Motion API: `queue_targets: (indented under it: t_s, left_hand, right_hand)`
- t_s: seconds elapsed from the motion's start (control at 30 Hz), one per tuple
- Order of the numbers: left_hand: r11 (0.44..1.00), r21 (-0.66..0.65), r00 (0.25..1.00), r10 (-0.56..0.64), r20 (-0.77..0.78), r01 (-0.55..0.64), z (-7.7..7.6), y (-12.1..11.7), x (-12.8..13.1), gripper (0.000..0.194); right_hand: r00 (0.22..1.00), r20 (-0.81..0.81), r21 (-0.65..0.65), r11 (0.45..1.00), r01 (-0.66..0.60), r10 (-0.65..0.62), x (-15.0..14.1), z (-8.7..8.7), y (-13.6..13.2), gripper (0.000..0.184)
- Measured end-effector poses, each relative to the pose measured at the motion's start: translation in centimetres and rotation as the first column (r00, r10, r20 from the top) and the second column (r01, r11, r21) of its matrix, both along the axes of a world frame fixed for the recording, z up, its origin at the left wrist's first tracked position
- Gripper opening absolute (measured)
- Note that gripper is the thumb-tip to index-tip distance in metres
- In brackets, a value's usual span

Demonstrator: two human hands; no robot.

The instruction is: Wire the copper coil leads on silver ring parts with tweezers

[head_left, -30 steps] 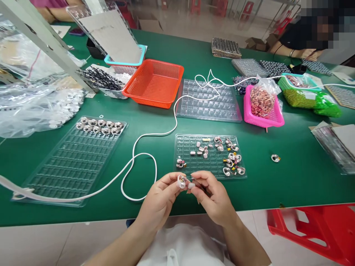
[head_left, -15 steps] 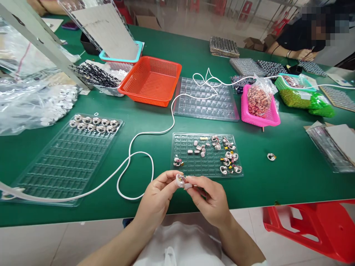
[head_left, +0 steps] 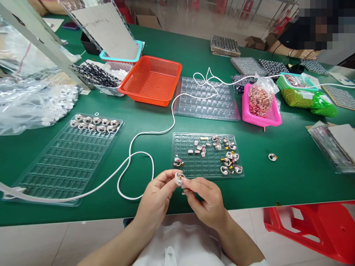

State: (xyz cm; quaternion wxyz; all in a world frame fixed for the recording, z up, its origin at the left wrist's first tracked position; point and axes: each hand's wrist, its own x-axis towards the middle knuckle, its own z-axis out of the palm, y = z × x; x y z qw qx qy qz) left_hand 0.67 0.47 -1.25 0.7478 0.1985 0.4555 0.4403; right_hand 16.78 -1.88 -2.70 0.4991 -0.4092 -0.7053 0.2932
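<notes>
In front of the clear parts tray (head_left: 183, 171), my left hand (head_left: 156, 195) pinches a small pearly ring-shaped part (head_left: 179, 179) between thumb and fingers. A dark and yellowish bit shows in its opening. My right hand (head_left: 206, 197) closes on the same part from the other side, index fingertip pressed to it. Its thumb sits lower, and the fingers partly hide what lies between. On the tray, several similar parts with yellow tabs (head_left: 227, 162) cluster at the right, near loose pale caps (head_left: 203, 150). One more ring-shaped part (head_left: 272, 157) lies alone on the green table.
At left, a long clear tray (head_left: 55, 162) has silvery pieces at its far end. A white cable (head_left: 135, 136) loops across the table. An orange basket (head_left: 152, 85), a pink basket (head_left: 262, 120) and another tray (head_left: 206, 103) stand behind. A red stool (head_left: 327, 229) is at right.
My right hand has shifted slightly left, its index fingertip now against the ring-shaped part. The pale piece seen at its fingertips is now mostly covered. My left hand stays nearly still.
</notes>
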Motion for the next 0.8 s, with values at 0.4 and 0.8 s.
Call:
queue_targets:
  t_s: [0.4, 0.8]
  left_hand:
    - [0.996, 0.084, 0.995, -0.028, -0.091, 0.036, 0.0, -0.3, 0.3, 0.017]
    - [0.975, 0.182, 0.967, -0.084, -0.239, 0.129, -0.2, -0.7, -0.9, 0.012]
  right_hand:
    - [0.974, -0.177, -0.366, 0.928, 0.067, -0.140, 0.8, 0.2, -0.3, 0.018]
    - [0.957, -0.284, -0.338, 0.940, -0.047, -0.055, 1.1, 0.0, -0.5, 0.010]
